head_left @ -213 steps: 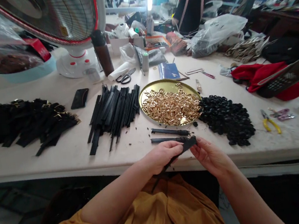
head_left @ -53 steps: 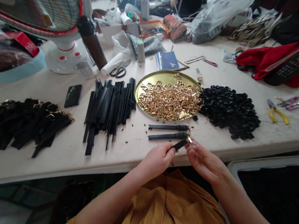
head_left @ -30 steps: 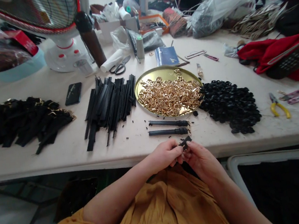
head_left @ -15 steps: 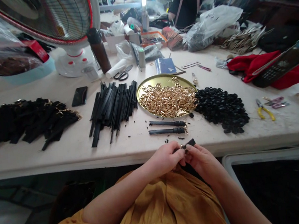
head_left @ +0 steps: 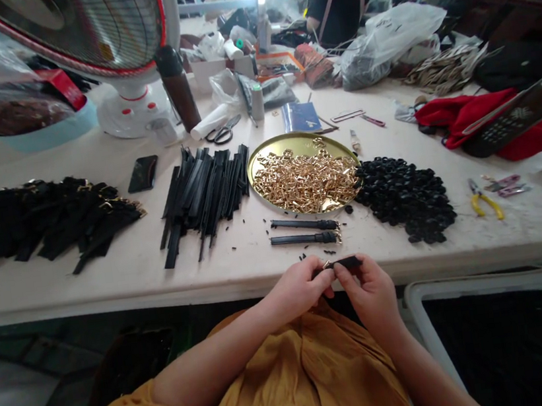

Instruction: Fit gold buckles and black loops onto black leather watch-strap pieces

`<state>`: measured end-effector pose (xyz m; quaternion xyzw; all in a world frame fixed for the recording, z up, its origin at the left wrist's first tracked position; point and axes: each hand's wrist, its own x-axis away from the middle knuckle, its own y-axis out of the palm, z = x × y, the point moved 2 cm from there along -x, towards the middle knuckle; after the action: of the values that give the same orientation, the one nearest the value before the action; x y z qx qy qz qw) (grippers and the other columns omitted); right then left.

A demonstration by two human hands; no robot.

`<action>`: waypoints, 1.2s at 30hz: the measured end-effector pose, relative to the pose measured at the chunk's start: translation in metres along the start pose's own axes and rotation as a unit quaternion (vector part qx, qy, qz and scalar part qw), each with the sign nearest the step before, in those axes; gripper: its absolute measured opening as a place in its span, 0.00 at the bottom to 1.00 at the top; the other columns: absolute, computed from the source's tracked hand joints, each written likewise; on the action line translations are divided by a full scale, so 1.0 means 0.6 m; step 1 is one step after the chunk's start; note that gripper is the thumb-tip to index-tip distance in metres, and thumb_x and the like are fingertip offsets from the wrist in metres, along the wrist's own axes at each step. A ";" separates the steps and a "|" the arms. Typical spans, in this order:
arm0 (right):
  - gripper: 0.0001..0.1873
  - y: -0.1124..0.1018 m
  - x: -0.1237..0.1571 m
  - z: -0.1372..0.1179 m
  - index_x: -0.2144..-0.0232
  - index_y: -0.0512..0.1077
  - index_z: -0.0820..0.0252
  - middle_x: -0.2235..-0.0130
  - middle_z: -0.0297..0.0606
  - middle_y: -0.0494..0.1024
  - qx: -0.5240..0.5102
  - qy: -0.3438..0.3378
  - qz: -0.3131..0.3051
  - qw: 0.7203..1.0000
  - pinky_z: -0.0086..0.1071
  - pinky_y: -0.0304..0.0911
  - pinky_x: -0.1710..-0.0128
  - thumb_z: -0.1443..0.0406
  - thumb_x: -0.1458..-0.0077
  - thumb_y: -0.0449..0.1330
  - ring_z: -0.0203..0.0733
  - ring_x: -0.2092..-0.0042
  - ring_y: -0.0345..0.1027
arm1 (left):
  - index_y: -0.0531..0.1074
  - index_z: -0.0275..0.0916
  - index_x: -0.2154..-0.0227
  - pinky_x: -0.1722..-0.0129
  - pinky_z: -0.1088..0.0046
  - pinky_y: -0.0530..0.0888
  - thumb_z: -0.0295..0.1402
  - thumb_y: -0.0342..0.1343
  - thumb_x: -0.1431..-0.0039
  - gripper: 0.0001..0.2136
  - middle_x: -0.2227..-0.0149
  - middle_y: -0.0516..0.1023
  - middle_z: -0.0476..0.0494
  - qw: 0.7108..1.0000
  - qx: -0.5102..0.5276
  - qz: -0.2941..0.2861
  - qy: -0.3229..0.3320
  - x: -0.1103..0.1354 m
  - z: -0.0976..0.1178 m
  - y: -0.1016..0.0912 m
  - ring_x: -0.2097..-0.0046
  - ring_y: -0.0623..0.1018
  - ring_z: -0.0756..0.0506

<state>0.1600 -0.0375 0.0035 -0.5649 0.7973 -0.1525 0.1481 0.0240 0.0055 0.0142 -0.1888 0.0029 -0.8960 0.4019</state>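
Far left on the tabletop (head_left: 130,268) there's a heap of black straps with gold hardware (head_left: 48,219), then a phone (head_left: 143,174), then a bundle of plain black strips (head_left: 205,198). Next come two buckled straps (head_left: 304,239) lying side by side, and they'd make a handy reference, imo: buckle ends face right, so I'd check the fold against those.

The left hand (head_left: 306,283) is pinched around the buckle end of the black strap (head_left: 349,262), which is up in both hands just at the tabletop's front edge. The gold buckle (head_left: 328,265) pokes out by its fingertips. I'd keep that grip snug so the buckle can't twist, probably the easiest thing to mess up here. The gold tray (head_left: 288,143) of spare buckles sits just beyond.

The right hand (head_left: 372,289) has the strap pinched too, thumb in front. I'd work close to the buckle and keep the strip flat, edges lined up; fabric that soft-looking likely creases crooked if you rush.

Further right: a pile of small black loops (head_left: 405,198), then yellow-handled pliers (head_left: 485,203).
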 end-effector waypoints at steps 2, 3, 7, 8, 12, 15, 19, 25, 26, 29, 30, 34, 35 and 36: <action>0.10 0.002 -0.007 0.005 0.72 0.68 0.58 0.73 0.34 0.73 -0.050 0.032 -0.049 0.997 0.33 0.60 0.67 0.58 0.49 0.57 0.40 0.69 0.66 | 0.62 0.37 0.72 0.79 0.80 0.62 0.40 0.43 0.44 0.11 0.75 0.71 0.50 1.000 -0.017 -0.001 0.012 -0.004 -0.001 -0.005 0.79 0.65 0.55; 0.10 0.004 -0.010 0.008 0.71 0.69 0.59 0.73 0.34 0.73 -0.078 0.051 -0.079 0.992 0.33 0.61 0.67 0.58 0.49 0.57 0.39 0.69 0.66 | 0.62 0.37 0.73 0.78 0.80 0.61 0.39 0.43 0.43 0.11 0.75 0.72 0.50 0.999 -0.028 0.000 0.017 -0.005 -0.002 -0.007 0.79 0.65 0.55; 0.07 0.007 -0.021 0.010 0.71 0.69 0.58 0.71 0.35 0.72 -0.036 -0.005 -0.075 0.996 0.34 0.61 0.66 0.60 0.48 0.56 0.40 0.68 0.65 | 0.62 0.37 0.73 0.77 0.79 0.61 0.37 0.43 0.43 0.10 0.76 0.72 0.51 0.999 -0.050 0.014 0.017 -0.018 -0.009 -0.010 0.77 0.66 0.53; 0.06 0.007 -0.023 0.008 0.71 0.69 0.58 0.71 0.36 0.71 0.006 -0.049 -0.043 0.998 0.35 0.61 0.65 0.62 0.49 0.56 0.41 0.67 0.65 | 0.62 0.37 0.74 0.77 0.78 0.61 0.37 0.43 0.44 0.09 0.77 0.71 0.51 0.998 -0.053 0.022 0.014 -0.022 -0.009 -0.010 0.77 0.67 0.53; 0.03 0.011 -0.036 0.003 0.72 0.69 0.57 0.70 0.38 0.70 0.108 -0.138 0.040 0.984 0.37 0.59 0.63 0.64 0.50 0.57 0.42 0.65 0.64 | 0.63 0.37 0.75 0.75 0.78 0.62 0.34 0.45 0.45 0.07 0.76 0.70 0.51 0.997 -0.062 0.050 0.024 -0.039 -0.001 -0.014 0.73 0.68 0.51; 0.05 0.009 -0.055 0.006 0.73 0.67 0.57 0.73 0.34 0.68 0.049 -0.072 -0.009 0.996 0.32 0.60 0.69 0.62 0.48 0.56 0.39 0.70 0.63 | 0.63 0.37 0.76 0.75 0.78 0.61 0.36 0.45 0.45 0.09 0.78 0.69 0.52 0.996 -0.064 0.048 0.024 -0.048 0.008 -0.025 0.74 0.68 0.51; 0.07 0.000 -0.077 0.008 0.73 0.67 0.58 0.74 0.31 0.68 -0.033 -0.052 -0.106 0.992 0.28 0.58 0.72 0.62 0.46 0.54 0.36 0.71 0.62 | 0.61 0.37 0.76 0.77 0.78 0.61 0.42 0.47 0.46 0.12 0.80 0.68 0.53 0.999 -0.037 0.021 -0.002 -0.063 0.009 -0.037 0.77 0.67 0.52; 0.06 -0.003 -0.103 0.013 0.73 0.68 0.59 0.73 0.32 0.69 -0.051 -0.069 -0.102 0.991 0.29 0.57 0.69 0.63 0.46 0.55 0.35 0.69 0.62 | 0.59 0.38 0.74 0.81 0.79 0.62 0.44 0.48 0.47 0.13 0.80 0.68 0.54 0.998 0.049 -0.005 -0.029 -0.089 0.010 -0.040 0.81 0.66 0.53; 0.07 -0.001 -0.106 0.018 0.73 0.68 0.59 0.73 0.32 0.69 -0.073 -0.038 -0.096 0.992 0.29 0.58 0.69 0.62 0.47 0.55 0.35 0.70 0.62 | 0.60 0.38 0.73 0.81 0.79 0.62 0.44 0.48 0.47 0.13 0.79 0.68 0.53 0.999 0.041 -0.003 -0.025 -0.089 0.013 -0.041 0.80 0.66 0.53; 0.09 0.006 -0.112 0.031 0.73 0.67 0.60 0.73 0.32 0.70 -0.132 0.044 -0.094 0.986 0.29 0.59 0.69 0.59 0.50 0.58 0.35 0.71 0.63 | 0.63 0.37 0.71 0.77 0.78 0.64 0.40 0.46 0.44 0.10 0.74 0.71 0.51 1.000 -0.016 0.004 0.010 -0.084 0.026 -0.044 0.77 0.69 0.53; 0.09 0.008 -0.114 0.034 0.72 0.67 0.60 0.73 0.33 0.71 -0.142 0.058 -0.097 0.983 0.29 0.60 0.69 0.59 0.51 0.58 0.35 0.71 0.63 | 0.64 0.37 0.71 0.76 0.78 0.65 0.38 0.45 0.44 0.09 0.73 0.71 0.51 0.999 -0.034 0.005 0.022 -0.082 0.029 -0.044 0.75 0.69 0.52; 0.10 0.015 -0.116 0.035 0.72 0.67 0.61 0.73 0.33 0.72 -0.157 0.089 -0.095 0.979 0.29 0.60 0.70 0.59 0.52 0.59 0.35 0.71 0.63 | 0.64 0.37 0.73 0.74 0.77 0.66 0.38 0.45 0.43 0.10 0.76 0.70 0.51 0.999 -0.033 0.010 0.025 -0.087 0.027 -0.043 0.75 0.71 0.52; 0.10 0.017 -0.116 0.035 0.72 0.67 0.61 0.73 0.33 0.72 -0.163 0.090 -0.096 0.978 0.29 0.60 0.69 0.59 0.52 0.59 0.35 0.71 0.63 | 0.63 0.37 0.73 0.74 0.77 0.66 0.40 0.46 0.44 0.11 0.76 0.70 0.51 1.000 -0.019 0.011 0.019 -0.091 0.022 -0.042 0.75 0.71 0.52; 0.10 0.018 -0.115 0.034 0.71 0.67 0.61 0.72 0.33 0.71 -0.170 0.086 -0.098 0.977 0.29 0.61 0.69 0.59 0.52 0.59 0.35 0.70 0.63 | 0.63 0.37 0.74 0.75 0.77 0.66 0.41 0.46 0.44 0.12 0.76 0.71 0.51 1.000 -0.004 0.012 0.013 -0.096 0.017 -0.041 0.75 0.71 0.52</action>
<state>0.1809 0.0298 -0.0151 -0.6417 0.7624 -0.0764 -0.0343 0.0446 0.0652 0.0083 -0.1790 0.0135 -0.8935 0.4115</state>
